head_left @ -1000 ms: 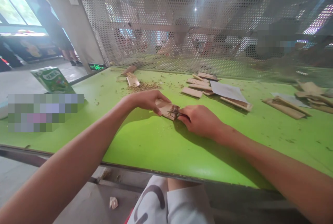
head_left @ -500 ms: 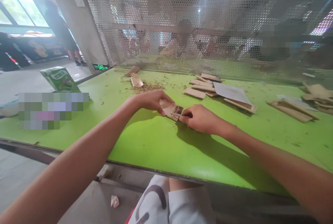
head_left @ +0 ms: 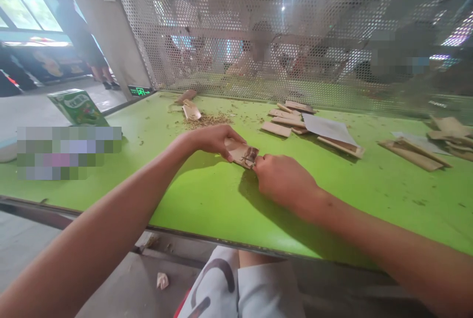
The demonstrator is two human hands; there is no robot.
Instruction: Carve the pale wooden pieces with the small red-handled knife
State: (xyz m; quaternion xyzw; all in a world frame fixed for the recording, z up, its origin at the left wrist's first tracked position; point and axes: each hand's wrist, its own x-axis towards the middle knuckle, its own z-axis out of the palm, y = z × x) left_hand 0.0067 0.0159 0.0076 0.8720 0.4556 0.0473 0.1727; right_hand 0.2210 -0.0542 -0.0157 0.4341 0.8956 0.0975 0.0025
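Observation:
My left hand (head_left: 221, 141) is closed round a flat, light-brown piece (head_left: 238, 153), thumb on the near side and fingers behind it. The piece is held just above the green table, tilted down to the right; its right end has a dark brown patch with thin strands. At that end, my right hand (head_left: 281, 177) is closed, thumb and fingertips pinched against the edge. Whatever lies between those right fingertips is hidden. Brown crumbs (head_left: 209, 121) are scattered on the table beyond my left hand.
Similar brown pieces (head_left: 276, 129) lie with a white sheet (head_left: 328, 128) at the back right, and more pieces (head_left: 410, 154) farther right. A green box (head_left: 79, 106) stands at the left. A perforated metal screen (head_left: 229, 27) borders the green table (head_left: 207, 209) at the back.
My right hand has turned over so its back faces up more, and has moved slightly closer to the piece. My left hand keeps its hold. The view has shifted a little.

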